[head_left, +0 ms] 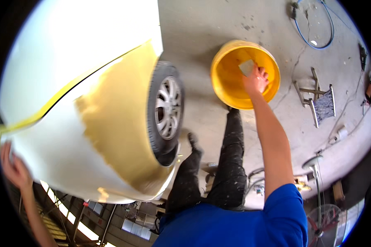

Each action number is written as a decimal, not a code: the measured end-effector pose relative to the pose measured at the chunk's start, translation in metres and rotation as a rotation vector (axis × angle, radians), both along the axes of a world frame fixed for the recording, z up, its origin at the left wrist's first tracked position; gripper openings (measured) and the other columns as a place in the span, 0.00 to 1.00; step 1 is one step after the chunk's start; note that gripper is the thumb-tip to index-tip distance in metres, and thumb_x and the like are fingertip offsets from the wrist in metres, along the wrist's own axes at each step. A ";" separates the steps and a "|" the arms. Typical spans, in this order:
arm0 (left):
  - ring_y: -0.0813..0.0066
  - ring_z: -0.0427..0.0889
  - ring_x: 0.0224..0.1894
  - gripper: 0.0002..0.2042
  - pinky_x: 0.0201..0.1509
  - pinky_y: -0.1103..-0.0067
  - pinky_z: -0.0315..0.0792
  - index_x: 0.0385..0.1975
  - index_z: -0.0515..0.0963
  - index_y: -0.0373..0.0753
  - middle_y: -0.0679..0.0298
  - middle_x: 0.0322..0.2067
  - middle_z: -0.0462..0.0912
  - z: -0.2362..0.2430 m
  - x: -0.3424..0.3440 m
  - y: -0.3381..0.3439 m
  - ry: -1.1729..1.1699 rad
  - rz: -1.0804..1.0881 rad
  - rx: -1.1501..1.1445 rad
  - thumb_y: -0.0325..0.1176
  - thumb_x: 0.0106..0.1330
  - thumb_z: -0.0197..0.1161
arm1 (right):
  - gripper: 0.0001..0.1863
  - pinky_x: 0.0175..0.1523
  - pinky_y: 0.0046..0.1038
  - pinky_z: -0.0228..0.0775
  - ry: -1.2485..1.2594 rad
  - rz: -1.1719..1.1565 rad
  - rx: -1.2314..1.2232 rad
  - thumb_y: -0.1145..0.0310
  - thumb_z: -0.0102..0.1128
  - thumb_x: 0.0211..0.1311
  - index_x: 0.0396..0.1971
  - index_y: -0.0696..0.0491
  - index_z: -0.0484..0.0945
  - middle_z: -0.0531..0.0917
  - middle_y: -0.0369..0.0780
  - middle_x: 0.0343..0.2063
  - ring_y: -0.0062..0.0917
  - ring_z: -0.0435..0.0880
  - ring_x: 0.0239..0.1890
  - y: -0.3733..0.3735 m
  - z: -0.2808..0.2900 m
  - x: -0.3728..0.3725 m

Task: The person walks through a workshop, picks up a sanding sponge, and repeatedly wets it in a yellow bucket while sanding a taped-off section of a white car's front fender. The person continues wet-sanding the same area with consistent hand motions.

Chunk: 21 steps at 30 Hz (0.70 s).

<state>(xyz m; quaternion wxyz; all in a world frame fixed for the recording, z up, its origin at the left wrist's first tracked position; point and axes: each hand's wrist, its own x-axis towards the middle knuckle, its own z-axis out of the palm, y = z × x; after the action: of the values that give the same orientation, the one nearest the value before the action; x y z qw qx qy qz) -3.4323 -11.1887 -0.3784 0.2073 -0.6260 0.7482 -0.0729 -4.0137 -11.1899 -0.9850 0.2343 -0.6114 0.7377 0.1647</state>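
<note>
My right hand (257, 79) holds a pale, squarish pad (246, 66) inside a yellow bucket (221, 51) on the floor. Whether liquid is in the bucket, I cannot tell. My left hand (16, 164), slightly blurred, is at the far left against the white car body (45, 150), fingers apart and nothing visible in them. The car has a tan, matte patch (119, 103) around the wheel arch and a yellow strip (53, 105) along a dark seam. Its wheel (167, 107) has a silver rim and black tire, left of the bucket.
A blue hose (330, 31) lies coiled at upper right. A folding stool (321, 99) lies right of the bucket on the grey concrete floor (193, 24). Cables, a metal stand (317, 168) and a fan (323, 218) are at lower right. My legs (224, 164) are below the bucket.
</note>
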 end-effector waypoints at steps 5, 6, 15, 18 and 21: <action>0.56 0.72 0.52 0.16 0.59 0.68 0.63 0.44 0.77 0.37 0.55 0.47 0.76 -0.018 -0.063 -0.024 -0.010 -0.236 -0.108 0.21 0.55 0.54 | 0.39 0.53 0.46 0.63 -0.289 0.137 -0.258 0.54 0.71 0.41 0.57 0.45 0.67 0.71 0.41 0.50 0.40 0.68 0.55 0.002 0.145 0.076; 0.57 0.73 0.51 0.15 0.58 0.68 0.64 0.43 0.77 0.38 0.57 0.45 0.77 -0.019 -0.069 -0.023 -0.003 -0.245 -0.126 0.21 0.55 0.54 | 0.38 0.52 0.45 0.64 -0.434 0.185 -0.303 0.58 0.72 0.40 0.55 0.48 0.68 0.73 0.42 0.47 0.40 0.71 0.52 0.012 0.175 0.105; 0.63 0.77 0.41 0.08 0.48 0.72 0.68 0.33 0.78 0.39 0.64 0.34 0.80 -0.024 -0.076 -0.032 0.149 -0.337 -0.215 0.22 0.56 0.54 | 0.38 0.53 0.41 0.64 -1.151 -0.453 -0.188 0.48 0.59 0.57 0.64 0.53 0.62 0.73 0.54 0.37 0.46 0.71 0.43 0.064 0.309 0.320; 0.63 0.77 0.40 0.07 0.48 0.73 0.69 0.31 0.78 0.38 0.63 0.33 0.81 -0.030 -0.080 -0.032 0.192 -0.361 -0.227 0.22 0.55 0.54 | 0.40 0.54 0.41 0.63 -1.109 -0.550 -0.208 0.41 0.52 0.59 0.65 0.54 0.62 0.72 0.58 0.40 0.49 0.71 0.44 0.015 0.257 0.314; 0.64 0.77 0.40 0.07 0.47 0.73 0.69 0.30 0.78 0.38 0.63 0.33 0.81 -0.028 -0.074 -0.024 0.161 -0.312 -0.171 0.21 0.55 0.54 | 0.38 0.54 0.40 0.62 -1.183 -0.532 -0.112 0.45 0.53 0.59 0.64 0.54 0.64 0.70 0.53 0.37 0.42 0.68 0.43 0.058 0.308 0.328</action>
<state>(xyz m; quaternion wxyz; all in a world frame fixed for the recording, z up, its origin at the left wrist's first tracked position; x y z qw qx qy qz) -3.5062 -11.2130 -0.4065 0.0789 -0.5214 0.8415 -0.1173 -3.6860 -11.1322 -0.6774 0.6014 -0.4067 0.6178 -0.3019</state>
